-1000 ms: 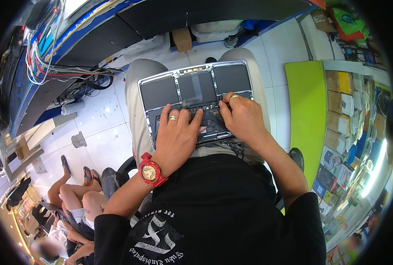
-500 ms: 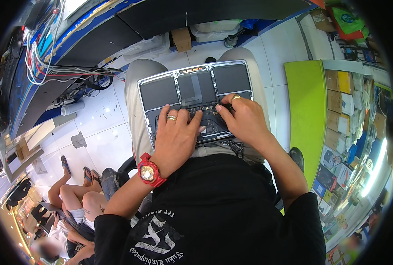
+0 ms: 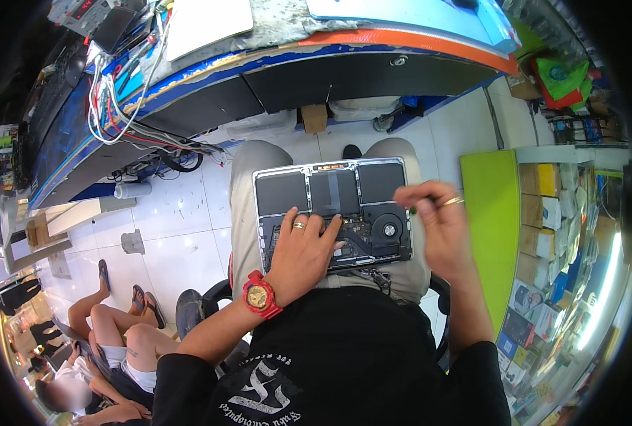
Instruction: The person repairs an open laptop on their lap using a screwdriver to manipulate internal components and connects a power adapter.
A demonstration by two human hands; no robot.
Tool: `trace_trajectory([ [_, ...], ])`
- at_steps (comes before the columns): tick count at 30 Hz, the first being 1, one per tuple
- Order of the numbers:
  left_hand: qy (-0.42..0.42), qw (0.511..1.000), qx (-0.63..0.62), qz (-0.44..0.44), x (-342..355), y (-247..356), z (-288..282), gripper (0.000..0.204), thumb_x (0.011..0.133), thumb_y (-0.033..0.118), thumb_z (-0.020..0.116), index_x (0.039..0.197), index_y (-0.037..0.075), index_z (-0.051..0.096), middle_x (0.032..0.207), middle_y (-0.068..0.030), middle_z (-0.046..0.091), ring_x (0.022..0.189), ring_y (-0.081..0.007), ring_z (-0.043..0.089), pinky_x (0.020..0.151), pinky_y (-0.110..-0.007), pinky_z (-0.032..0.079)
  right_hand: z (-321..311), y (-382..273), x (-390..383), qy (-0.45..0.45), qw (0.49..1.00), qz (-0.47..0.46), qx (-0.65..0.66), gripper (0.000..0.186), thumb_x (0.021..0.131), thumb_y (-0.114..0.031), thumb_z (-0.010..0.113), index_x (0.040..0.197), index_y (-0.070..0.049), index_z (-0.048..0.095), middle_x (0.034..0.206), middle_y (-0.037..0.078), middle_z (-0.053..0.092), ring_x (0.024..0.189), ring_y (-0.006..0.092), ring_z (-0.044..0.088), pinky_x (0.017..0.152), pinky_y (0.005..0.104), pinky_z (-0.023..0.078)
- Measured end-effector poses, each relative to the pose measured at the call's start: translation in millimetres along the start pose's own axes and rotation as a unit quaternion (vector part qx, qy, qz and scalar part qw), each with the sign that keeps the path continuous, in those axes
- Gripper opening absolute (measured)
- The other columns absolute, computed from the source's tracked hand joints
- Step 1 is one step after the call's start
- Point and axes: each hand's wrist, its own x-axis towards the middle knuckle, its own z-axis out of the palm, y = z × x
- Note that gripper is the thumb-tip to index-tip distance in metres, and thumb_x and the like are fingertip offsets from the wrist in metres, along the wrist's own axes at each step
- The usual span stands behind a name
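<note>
An opened laptop (image 3: 282, 192) lies across my lap in the head view, its dark battery cells, circuit board (image 3: 355, 231) and round fan (image 3: 388, 231) exposed. My left hand (image 3: 305, 248), with a ring and a red watch on the wrist, rests on the board with fingers spread. Off the laptop's right edge, my right hand (image 3: 440, 227) is raised and slightly blurred, fingers curled in a pinch around something small and dark that I cannot make out.
Ahead is a worn workbench (image 3: 429, 71) with tangled cables (image 3: 117, 121) and tools. A green panel (image 3: 486, 234) and boxed goods (image 3: 543, 192) stand right. On the left, seated people (image 3: 131, 341) are near me. A plastic bin (image 3: 259, 124) sits under the bench.
My right hand has lifted off the board and moved right, uncovering the fan. My left hand stays on the laptop. The view has shifted, showing more of the bench top.
</note>
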Motion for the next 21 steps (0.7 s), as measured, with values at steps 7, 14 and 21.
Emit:
trace_trajectory([
  [7,0.008,1.0,0.008,0.0,0,0,3,0.044,0.1,0.024,0.078,0.139,0.004,0.07,0.107,-0.0114,0.063,0.104,-0.0323,0.063,0.118,-0.057,0.041,-18,-57,129,0.212,0.956,-0.178,0.097,0.027,0.115,-0.01,0.061,0.129,0.003,0.042,0.118,0.021,0.075,0.098,0.025,0.082,0.085,0.0329,0.067],
  [14,0.027,1.0,0.003,0.001,-5,-5,5,0.044,0.1,0.024,0.078,0.138,0.004,0.071,0.107,-0.0111,0.063,0.104,-0.0322,0.063,0.119,-0.057,0.041,14,-62,209,0.182,0.95,-0.244,0.069,0.027,0.114,-0.009,0.062,0.129,0.004,0.044,0.117,0.022,0.075,0.098,0.029,0.08,0.088,0.0373,0.066],
  [21,0.029,1.0,-0.006,0.0,-6,-6,3,0.043,0.1,0.024,0.078,0.136,0.003,0.071,0.106,-0.0115,0.063,0.104,-0.0326,0.062,0.118,-0.056,0.041,55,-75,252,0.227,0.941,-0.253,-0.001,0.025,0.105,-0.007,0.07,0.119,0.009,0.057,0.1,0.024,0.074,0.089,0.0346,0.077,0.079,0.0432,0.06],
])
